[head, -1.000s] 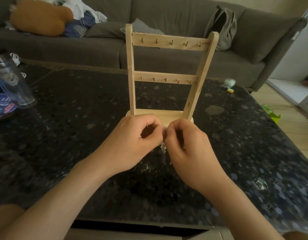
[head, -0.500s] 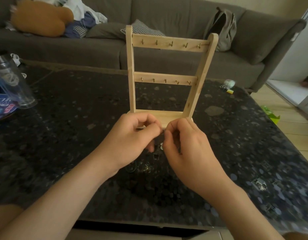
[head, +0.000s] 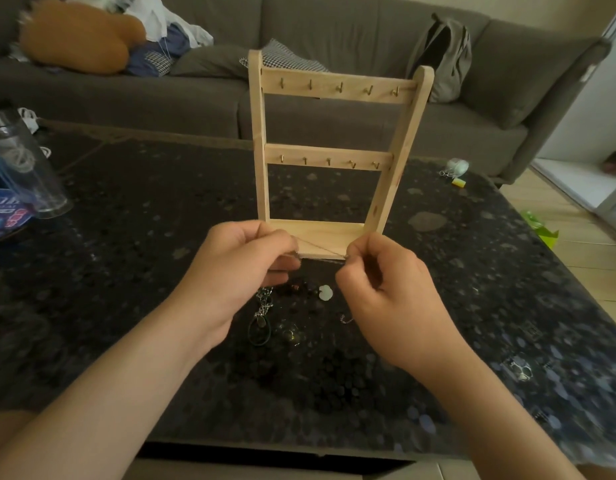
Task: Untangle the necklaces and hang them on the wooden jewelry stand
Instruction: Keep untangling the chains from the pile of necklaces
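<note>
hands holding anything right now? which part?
Yes. Both hold one thin chain, stretched between them: the left hand pinches one end of the taut span, the right hand the other. The other necklaces lie on the table.

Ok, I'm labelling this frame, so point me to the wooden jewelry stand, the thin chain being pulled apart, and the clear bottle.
wooden jewelry stand [head: 337, 87]: head view, on its top hook bar.
thin chain [head: 322, 250]: head view, mid-span between the hands.
clear bottle [head: 21, 161]: head view, on its transparent wall.

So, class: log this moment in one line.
hands: pinching chain taut | stand: hooks bare | other necklaces: on table
</note>
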Demonstrator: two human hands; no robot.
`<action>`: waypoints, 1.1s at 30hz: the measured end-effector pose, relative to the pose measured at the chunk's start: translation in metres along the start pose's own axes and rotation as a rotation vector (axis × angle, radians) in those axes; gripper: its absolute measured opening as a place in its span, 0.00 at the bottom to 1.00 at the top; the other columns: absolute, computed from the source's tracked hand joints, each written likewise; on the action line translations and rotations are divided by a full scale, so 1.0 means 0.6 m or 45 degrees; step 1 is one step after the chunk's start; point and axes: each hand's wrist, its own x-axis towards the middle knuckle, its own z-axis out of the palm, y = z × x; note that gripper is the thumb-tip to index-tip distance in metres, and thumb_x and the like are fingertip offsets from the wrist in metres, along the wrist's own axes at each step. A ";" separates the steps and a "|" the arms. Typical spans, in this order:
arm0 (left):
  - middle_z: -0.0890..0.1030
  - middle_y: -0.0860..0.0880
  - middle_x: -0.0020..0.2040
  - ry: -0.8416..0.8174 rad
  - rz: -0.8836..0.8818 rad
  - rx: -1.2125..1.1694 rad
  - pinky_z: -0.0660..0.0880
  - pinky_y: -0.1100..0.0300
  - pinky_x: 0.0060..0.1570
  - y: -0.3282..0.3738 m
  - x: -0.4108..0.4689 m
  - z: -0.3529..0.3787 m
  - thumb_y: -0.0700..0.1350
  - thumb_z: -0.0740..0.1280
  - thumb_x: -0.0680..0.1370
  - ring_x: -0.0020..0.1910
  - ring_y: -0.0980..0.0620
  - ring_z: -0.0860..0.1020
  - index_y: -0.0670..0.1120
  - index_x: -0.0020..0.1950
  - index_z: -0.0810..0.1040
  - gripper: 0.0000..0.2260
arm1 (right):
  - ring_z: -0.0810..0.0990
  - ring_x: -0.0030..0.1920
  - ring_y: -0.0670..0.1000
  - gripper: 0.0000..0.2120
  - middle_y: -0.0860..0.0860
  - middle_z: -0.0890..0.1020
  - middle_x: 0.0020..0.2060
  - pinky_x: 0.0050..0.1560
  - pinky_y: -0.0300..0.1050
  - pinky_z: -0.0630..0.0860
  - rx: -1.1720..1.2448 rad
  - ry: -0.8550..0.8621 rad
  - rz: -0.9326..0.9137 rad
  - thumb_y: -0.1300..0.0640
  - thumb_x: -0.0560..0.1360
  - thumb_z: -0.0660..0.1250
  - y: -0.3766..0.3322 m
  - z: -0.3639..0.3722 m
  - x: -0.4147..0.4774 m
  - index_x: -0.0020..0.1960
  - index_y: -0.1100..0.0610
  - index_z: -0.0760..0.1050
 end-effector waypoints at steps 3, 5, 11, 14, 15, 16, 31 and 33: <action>0.90 0.45 0.47 0.046 -0.077 -0.075 0.88 0.48 0.51 -0.003 -0.004 0.011 0.44 0.72 0.84 0.46 0.47 0.90 0.35 0.52 0.83 0.11 | 0.69 0.26 0.43 0.07 0.45 0.73 0.27 0.28 0.39 0.67 0.143 -0.063 0.099 0.55 0.80 0.63 -0.005 0.003 -0.002 0.45 0.57 0.75; 0.90 0.44 0.46 0.028 -0.110 -0.130 0.88 0.50 0.46 -0.004 -0.006 0.013 0.44 0.70 0.85 0.45 0.45 0.90 0.34 0.54 0.79 0.12 | 0.68 0.25 0.42 0.07 0.43 0.72 0.25 0.27 0.37 0.66 0.216 -0.081 0.153 0.58 0.81 0.63 -0.007 0.005 -0.001 0.46 0.59 0.76; 0.90 0.41 0.50 -0.031 -0.159 -0.302 0.88 0.53 0.45 -0.003 -0.003 0.004 0.38 0.70 0.84 0.49 0.45 0.90 0.43 0.53 0.74 0.06 | 0.70 0.26 0.40 0.09 0.42 0.73 0.25 0.28 0.32 0.67 0.392 -0.011 0.211 0.57 0.82 0.63 -0.007 0.007 0.000 0.48 0.58 0.80; 0.90 0.41 0.50 -0.008 -0.229 -0.423 0.86 0.57 0.42 -0.004 0.001 -0.005 0.37 0.73 0.81 0.47 0.48 0.90 0.46 0.46 0.72 0.11 | 0.76 0.38 0.41 0.19 0.44 0.86 0.37 0.46 0.38 0.73 0.562 0.016 0.237 0.57 0.86 0.59 -0.016 0.009 0.001 0.45 0.50 0.86; 0.90 0.41 0.50 0.002 -0.242 -0.455 0.86 0.58 0.42 -0.005 0.002 -0.006 0.36 0.73 0.81 0.45 0.48 0.90 0.47 0.45 0.72 0.12 | 0.74 0.39 0.43 0.23 0.47 0.88 0.42 0.48 0.42 0.71 0.663 0.026 0.239 0.58 0.87 0.59 -0.018 0.012 0.001 0.41 0.45 0.85; 0.90 0.41 0.50 0.010 -0.250 -0.475 0.86 0.58 0.41 -0.006 0.003 -0.005 0.36 0.73 0.81 0.45 0.49 0.90 0.47 0.44 0.72 0.12 | 0.72 0.39 0.45 0.26 0.50 0.89 0.45 0.48 0.45 0.70 0.769 0.039 0.243 0.60 0.87 0.58 -0.020 0.015 0.001 0.38 0.42 0.84; 0.89 0.43 0.46 -0.149 -0.274 -0.363 0.86 0.56 0.41 -0.006 -0.005 0.010 0.45 0.66 0.87 0.41 0.48 0.88 0.40 0.58 0.86 0.11 | 0.70 0.35 0.47 0.12 0.52 0.84 0.43 0.41 0.46 0.69 1.154 0.107 0.443 0.60 0.86 0.57 -0.010 0.026 0.001 0.55 0.60 0.79; 0.88 0.43 0.46 -0.184 -0.298 -0.361 0.85 0.55 0.39 -0.004 -0.005 0.010 0.47 0.66 0.87 0.38 0.49 0.86 0.41 0.57 0.87 0.12 | 0.69 0.34 0.46 0.09 0.52 0.82 0.42 0.39 0.44 0.67 1.285 0.090 0.493 0.61 0.84 0.58 -0.011 0.024 0.002 0.54 0.59 0.78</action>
